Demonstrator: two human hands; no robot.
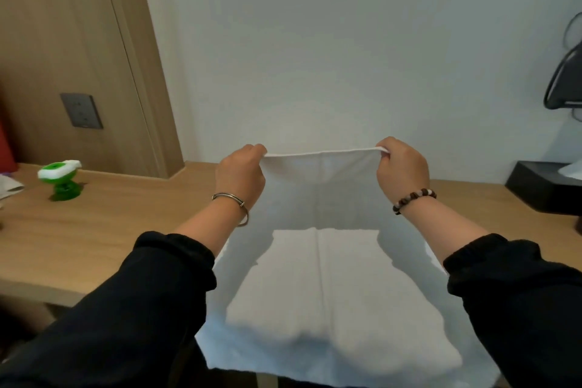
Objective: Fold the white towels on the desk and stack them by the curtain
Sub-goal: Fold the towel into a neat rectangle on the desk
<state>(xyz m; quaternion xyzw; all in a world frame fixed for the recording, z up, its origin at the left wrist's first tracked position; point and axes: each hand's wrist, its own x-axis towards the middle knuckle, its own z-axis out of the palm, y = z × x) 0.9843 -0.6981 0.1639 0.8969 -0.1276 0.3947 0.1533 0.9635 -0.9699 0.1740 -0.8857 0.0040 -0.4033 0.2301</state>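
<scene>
White towel hangs taut between left hand and right hand.

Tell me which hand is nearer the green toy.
Left. The left hand pinches one top corner of the towel, to the right of the green toy; the right hand pinches the other corner, farther right.

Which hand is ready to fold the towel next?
Neither alone: the left hand and right hand each pinch a top corner of the white towel, level, so probably both together.
</scene>
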